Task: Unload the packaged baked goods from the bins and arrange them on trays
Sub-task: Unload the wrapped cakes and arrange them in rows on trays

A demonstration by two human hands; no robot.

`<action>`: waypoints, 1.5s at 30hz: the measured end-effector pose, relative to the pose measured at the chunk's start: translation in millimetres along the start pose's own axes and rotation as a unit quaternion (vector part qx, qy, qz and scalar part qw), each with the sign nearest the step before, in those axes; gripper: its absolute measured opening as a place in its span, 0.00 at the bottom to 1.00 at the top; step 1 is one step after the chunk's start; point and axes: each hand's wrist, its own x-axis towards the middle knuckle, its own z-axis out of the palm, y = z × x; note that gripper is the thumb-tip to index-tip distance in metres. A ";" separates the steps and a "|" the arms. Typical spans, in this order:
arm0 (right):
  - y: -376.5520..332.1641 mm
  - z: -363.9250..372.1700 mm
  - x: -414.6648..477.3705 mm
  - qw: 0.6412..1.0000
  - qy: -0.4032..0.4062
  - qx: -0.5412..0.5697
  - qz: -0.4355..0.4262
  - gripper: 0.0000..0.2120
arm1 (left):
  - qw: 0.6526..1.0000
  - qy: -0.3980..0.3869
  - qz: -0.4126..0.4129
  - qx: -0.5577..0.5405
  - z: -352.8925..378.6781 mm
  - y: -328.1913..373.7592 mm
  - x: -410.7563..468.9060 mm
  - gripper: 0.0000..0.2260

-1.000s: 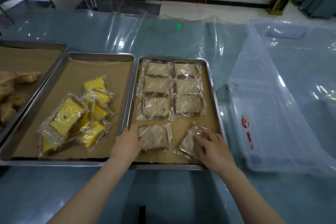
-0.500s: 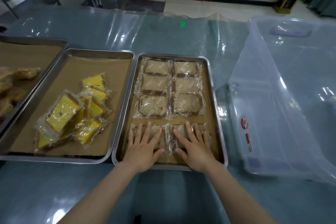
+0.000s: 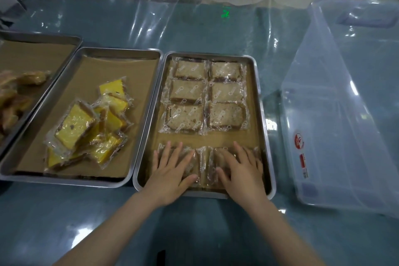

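Note:
A steel tray (image 3: 260, 101) lined with brown paper holds several wrapped brown bread slices (image 3: 207, 95) in two neat columns. In its nearest row lie two more packets. My left hand (image 3: 170, 170) presses flat on the left packet (image 3: 194, 157), fingers straight and spread. My right hand (image 3: 241, 168) lies flat on the right packet (image 3: 218, 155) the same way. Both packets are mostly hidden under my palms. A clear plastic bin (image 3: 345, 114) stands to the right of the tray.
The middle tray (image 3: 71, 179) carries a loose heap of wrapped yellow cake slices (image 3: 90, 125). A third tray (image 3: 43, 38) at the far left holds golden pastries (image 3: 13, 97). Shiny plastic sheeting covers the table.
A second ago my hands were gripping and turning the two nearest packets, the right one askew. Now both packets lie straight side by side under my flat hands.

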 end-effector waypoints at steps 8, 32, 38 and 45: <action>-9.4 -7.7 76.1 0.996 0.071 0.056 0.018 0.28 | 0.993 0.110 -0.043 0.013 -16.6 -1.0 32.6 0.30; -8.0 -2.5 99.2 0.997 -0.050 0.033 0.052 0.38 | 0.996 0.060 -0.033 0.051 -21.5 -9.1 82.2 0.34; -13.7 -26.5 155.7 0.988 0.070 0.131 0.049 0.28 | 0.990 0.127 -0.017 0.050 -42.3 -10.7 107.6 0.32; -4.4 -13.5 219.0 1.000 -0.006 0.028 0.007 0.26 | 0.989 0.130 -0.064 0.029 -69.5 -18.1 183.9 0.32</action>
